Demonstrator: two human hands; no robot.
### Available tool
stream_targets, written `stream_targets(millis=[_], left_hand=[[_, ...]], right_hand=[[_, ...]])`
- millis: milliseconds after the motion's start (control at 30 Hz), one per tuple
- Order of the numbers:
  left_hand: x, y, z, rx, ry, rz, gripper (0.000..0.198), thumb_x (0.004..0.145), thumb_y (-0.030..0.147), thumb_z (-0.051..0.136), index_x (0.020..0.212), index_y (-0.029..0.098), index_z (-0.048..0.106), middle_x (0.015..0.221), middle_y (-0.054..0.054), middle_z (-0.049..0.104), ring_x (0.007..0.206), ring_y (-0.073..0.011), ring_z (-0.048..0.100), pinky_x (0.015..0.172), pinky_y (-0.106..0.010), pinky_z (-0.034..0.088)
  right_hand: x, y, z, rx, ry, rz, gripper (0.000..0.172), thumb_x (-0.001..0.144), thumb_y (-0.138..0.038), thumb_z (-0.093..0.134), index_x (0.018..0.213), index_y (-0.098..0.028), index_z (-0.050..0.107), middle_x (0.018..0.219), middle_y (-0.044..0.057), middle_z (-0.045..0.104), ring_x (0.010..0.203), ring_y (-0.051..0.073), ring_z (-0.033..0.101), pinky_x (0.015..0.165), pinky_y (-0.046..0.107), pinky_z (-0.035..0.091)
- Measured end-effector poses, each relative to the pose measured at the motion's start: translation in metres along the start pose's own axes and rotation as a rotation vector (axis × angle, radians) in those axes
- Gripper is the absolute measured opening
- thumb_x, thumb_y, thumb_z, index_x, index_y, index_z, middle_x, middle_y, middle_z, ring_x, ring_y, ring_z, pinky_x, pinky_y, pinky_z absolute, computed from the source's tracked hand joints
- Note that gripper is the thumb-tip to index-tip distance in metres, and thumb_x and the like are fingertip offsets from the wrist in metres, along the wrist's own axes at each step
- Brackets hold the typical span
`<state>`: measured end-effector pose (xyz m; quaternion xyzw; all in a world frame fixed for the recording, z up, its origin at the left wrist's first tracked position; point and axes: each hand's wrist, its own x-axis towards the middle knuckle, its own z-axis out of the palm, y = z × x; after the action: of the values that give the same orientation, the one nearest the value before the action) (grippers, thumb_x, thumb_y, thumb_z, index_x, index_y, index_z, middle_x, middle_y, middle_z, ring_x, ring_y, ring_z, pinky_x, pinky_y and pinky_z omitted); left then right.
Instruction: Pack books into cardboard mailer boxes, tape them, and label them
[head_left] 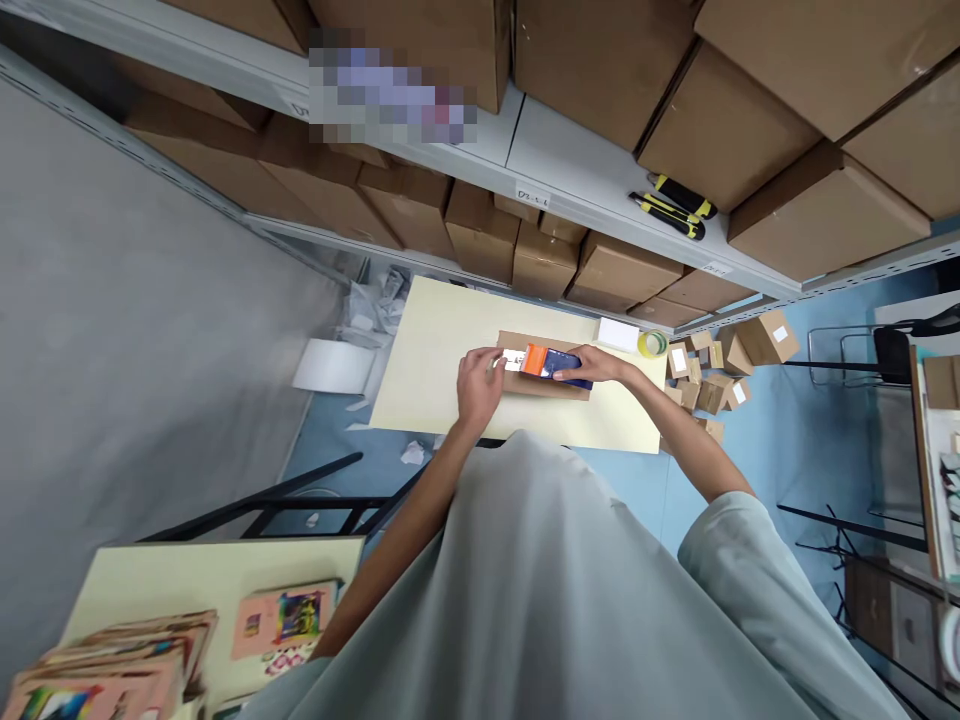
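Note:
On a pale yellow table lies a flat piece of brown cardboard (551, 390). Over it is a small dark blue and orange box (536, 360) with a white part at its left end. My right hand (592, 366) grips the blue right end, thumb on the near side. My left hand (480, 382) is at the white left end, its fingers bent together near the tip; whether they pinch the white part is too small to tell.
A white box (617, 334) and a tape roll (652, 344) sit at the table's back right. Shelves of brown boxes (480, 230) hang above, with cutters (671, 212) on one. Small parcels (716, 385) lie right. Printed packs (289, 618) are on another table, lower left.

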<state>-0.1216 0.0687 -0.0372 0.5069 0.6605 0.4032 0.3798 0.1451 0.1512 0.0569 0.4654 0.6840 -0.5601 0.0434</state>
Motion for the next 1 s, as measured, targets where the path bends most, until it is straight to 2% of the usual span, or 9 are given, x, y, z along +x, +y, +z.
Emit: stream_targets(millis=[67, 133, 233, 367, 600, 833, 1000], left_hand=[[-0.004, 0.009, 0.001, -0.119, -0.057, -0.085, 0.049, 0.101, 0.061, 0.061, 0.116, 0.019, 0.081, 0.121, -0.013, 0.078, 0.113, -0.0283, 0.070, 0.103, -0.040, 0.056], [-0.006, 0.015, 0.003, -0.250, -0.151, -0.220, 0.061, 0.096, 0.074, 0.061, 0.108, 0.018, 0.082, 0.106, -0.011, 0.081, 0.098, -0.0253, 0.072, 0.092, -0.036, 0.058], [-0.004, 0.021, 0.005, -0.347, -0.199, -0.341, 0.068, 0.085, 0.082, 0.069, 0.099, 0.017, 0.084, 0.100, -0.010, 0.082, 0.088, -0.0226, 0.071, 0.084, -0.034, 0.058], [-0.002, 0.026, 0.003, -0.388, -0.191, -0.373, 0.067, 0.075, 0.080, 0.081, 0.099, 0.018, 0.085, 0.104, -0.011, 0.083, 0.091, -0.0234, 0.073, 0.083, -0.034, 0.059], [-0.002, 0.027, 0.004, -0.392, -0.242, -0.351, 0.069, 0.067, 0.080, 0.086, 0.096, 0.017, 0.085, 0.098, -0.010, 0.083, 0.081, -0.0215, 0.070, 0.074, -0.032, 0.058], [0.000, 0.019, 0.004, -0.384, -0.246, -0.370, 0.063, 0.073, 0.077, 0.084, 0.094, 0.018, 0.084, 0.092, -0.010, 0.082, 0.081, -0.0216, 0.071, 0.075, -0.032, 0.059], [0.003, 0.013, 0.011, -0.381, -0.244, -0.407, 0.047, 0.074, 0.059, 0.086, 0.094, 0.017, 0.083, 0.090, -0.010, 0.081, 0.080, -0.0217, 0.072, 0.076, -0.034, 0.059]], right_hand=[[-0.001, -0.002, 0.000, -0.006, -0.004, 0.001, 0.068, 0.071, -0.086, 0.071, 0.079, -0.020, 0.059, 0.073, -0.003, 0.049, 0.071, 0.014, 0.045, 0.065, 0.027, 0.034], [-0.002, -0.003, 0.001, -0.008, -0.003, 0.000, 0.068, 0.071, -0.087, 0.071, 0.078, -0.020, 0.058, 0.072, -0.003, 0.049, 0.071, 0.014, 0.045, 0.065, 0.027, 0.034], [-0.004, -0.003, 0.003, -0.010, -0.001, -0.006, 0.069, 0.071, -0.087, 0.071, 0.078, -0.020, 0.058, 0.072, -0.003, 0.050, 0.072, 0.015, 0.047, 0.066, 0.027, 0.035], [-0.005, -0.001, 0.004, -0.015, 0.005, -0.010, 0.069, 0.071, -0.088, 0.071, 0.080, -0.020, 0.059, 0.073, -0.002, 0.051, 0.072, 0.016, 0.048, 0.066, 0.027, 0.035], [-0.009, 0.001, 0.007, 0.021, 0.002, 0.001, 0.070, 0.070, -0.088, 0.072, 0.081, -0.020, 0.059, 0.074, -0.002, 0.054, 0.072, 0.016, 0.050, 0.067, 0.027, 0.037], [-0.010, 0.003, 0.008, 0.048, -0.010, 0.011, 0.069, 0.069, -0.087, 0.074, 0.081, -0.020, 0.058, 0.074, -0.002, 0.053, 0.071, 0.016, 0.050, 0.065, 0.028, 0.037], [-0.009, 0.007, 0.009, 0.063, -0.006, 0.002, 0.070, 0.068, -0.087, 0.075, 0.080, -0.021, 0.057, 0.073, -0.003, 0.052, 0.070, 0.015, 0.048, 0.064, 0.027, 0.036]])
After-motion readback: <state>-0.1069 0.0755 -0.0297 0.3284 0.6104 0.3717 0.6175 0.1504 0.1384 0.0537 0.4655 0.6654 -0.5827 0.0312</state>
